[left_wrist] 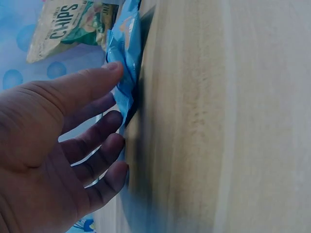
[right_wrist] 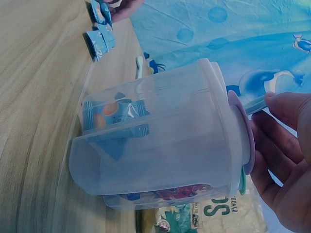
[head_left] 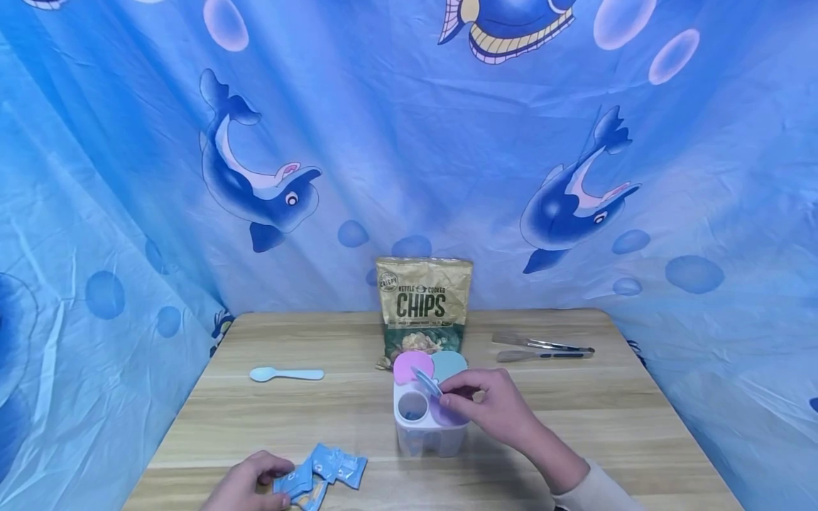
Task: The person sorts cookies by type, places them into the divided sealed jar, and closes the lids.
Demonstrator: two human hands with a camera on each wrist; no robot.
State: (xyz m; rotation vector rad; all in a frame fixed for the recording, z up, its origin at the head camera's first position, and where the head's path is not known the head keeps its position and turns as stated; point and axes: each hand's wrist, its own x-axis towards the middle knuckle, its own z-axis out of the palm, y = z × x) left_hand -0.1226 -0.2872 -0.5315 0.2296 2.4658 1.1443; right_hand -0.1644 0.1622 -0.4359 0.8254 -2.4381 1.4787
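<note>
With thumb and fingertips, my right hand (head_left: 492,401) pinches a light-blue round lid (head_left: 426,382), tilted above the clear plastic container (right_wrist: 160,141). One round opening (head_left: 412,405) in its white top is uncovered; pink (head_left: 412,367), green (head_left: 450,363) and purple (head_left: 449,413) lids cover the others. Blue packets (right_wrist: 116,116) lie inside one compartment, and red wrapped pieces (right_wrist: 182,191) show in another. On the table at front left, my left hand (head_left: 246,482) holds the edge of a small blue packet (head_left: 295,481) between thumb and fingers. Several such packets (head_left: 339,465) lie bunched there.
A chips bag (head_left: 424,305) stands behind the container. To the left lies a pale blue spoon (head_left: 287,374); tongs (head_left: 543,348) lie at the back right. A blue dolphin-print curtain (head_left: 409,142) surrounds the wooden table (head_left: 575,440).
</note>
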